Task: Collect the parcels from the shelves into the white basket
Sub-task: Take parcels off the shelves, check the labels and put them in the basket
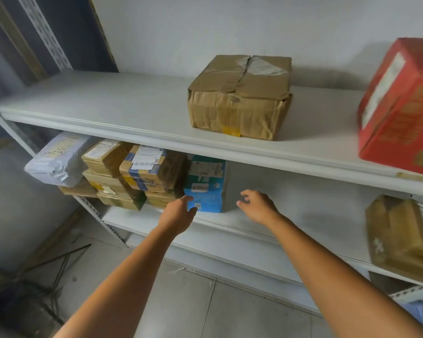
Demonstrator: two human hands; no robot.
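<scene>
Blue-fronted and standing on end: one parcel (pixel 204 184), squarely between the two hands on the middle shelf (pixel 291 211). Seems set for a clamp from both flanks, being rather broad for a single palm. Spread open and empty: left hand (pixel 181 211), fingertips at the lower near corner. Loosely open and equally empty: right hand (pixel 257 206), just beside the other flank, clear of it. Beyond the left hand, packed tight against the shelf end, presumably to save room: one pale mailing bag (pixel 56 159) and what look like six brown cartons (pixel 132 176), edges too crowded for a sure count. Well out past the right hand, one brown packet (pixel 401 237). Above both hands, one taped brown box (pixel 239 98) and one red box (pixel 401 106). No white basket in view.
</scene>
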